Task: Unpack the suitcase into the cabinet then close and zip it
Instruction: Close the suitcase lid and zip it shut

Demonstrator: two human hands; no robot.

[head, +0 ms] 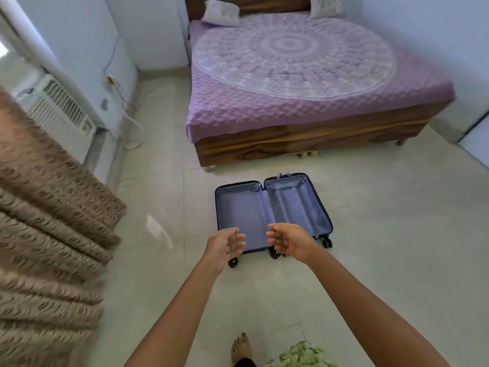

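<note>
Suitcase (272, 210) lies butterflied open on the tiled floor (370, 260), just in front of the foot of the bed (304, 83), with its wheels (327, 242) at the near end toward the person. Both halves show only their pale blue lining; nothing is visible inside, so by my reading the unpacking is done and closing and zipping remain. The cabinet is not in view.

The left hand (225, 246) and right hand (287, 241) hover side by side above the near end of the case, palms facing each other, fingers loosely spread and holding nothing. I cannot tell whether either touches the shell.

Handling, as a judgement: a hard-sided shell, stiff along its rim, and light now that it appears emptied. The lining is soft fabric that could sag into the seam, so it is worth checking before the halves meet. The best hold for closing is probably the outer long edge of one half, lifted and folded over the middle hinge onto the other. With wheels on the floor the case may roll or skid when pushed, so the other hand should steady the lower half. The zip pull is too small to make out here
</note>
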